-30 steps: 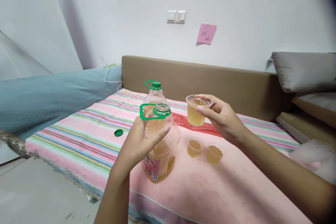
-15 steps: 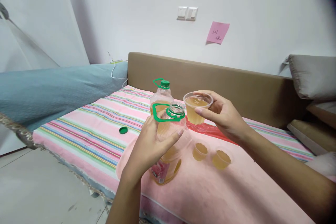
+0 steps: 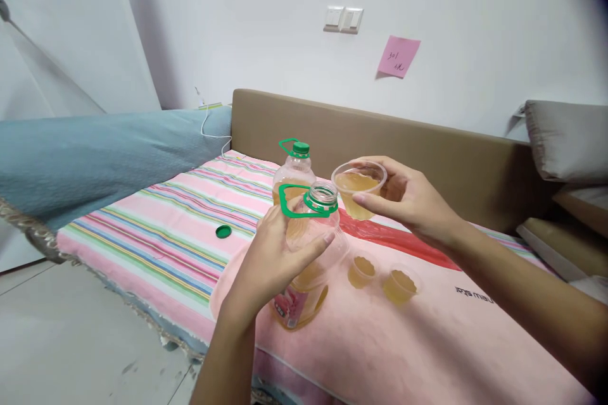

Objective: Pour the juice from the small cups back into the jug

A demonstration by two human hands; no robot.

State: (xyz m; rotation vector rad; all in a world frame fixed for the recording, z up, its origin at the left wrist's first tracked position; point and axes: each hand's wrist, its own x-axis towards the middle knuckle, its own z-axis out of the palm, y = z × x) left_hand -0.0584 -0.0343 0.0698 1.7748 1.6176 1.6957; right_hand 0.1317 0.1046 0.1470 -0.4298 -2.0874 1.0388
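Observation:
My left hand [image 3: 274, 253] grips the shoulder of an uncapped clear bottle [image 3: 308, 266] with a green handle ring. The bottle holds yellowish liquid and stands on the pink striped cloth [image 3: 156, 215]. My right hand [image 3: 408, 202] holds a clear plastic cup [image 3: 360, 188] of the same liquid, tilted slightly toward the bottle's mouth, its rim almost touching it. A second bottle [image 3: 294, 168], capped in green, stands just behind. Two small filled cups [image 3: 361, 271] [image 3: 400, 283] sit on the cloth to the right of the bottle. A loose green cap [image 3: 223, 231] lies to the left.
A brown padded ledge [image 3: 427, 145] runs behind the cloth, with grey cushions [image 3: 565, 139] at the right. A teal blanket [image 3: 95, 152] and a white cable [image 3: 209, 130] lie at the left. The grey floor [image 3: 71, 342] is below the cloth's near edge.
My right hand has brought the cup closer to the open bottle's mouth and tipped it a little. The left hand keeps its grip. The view has shifted left.

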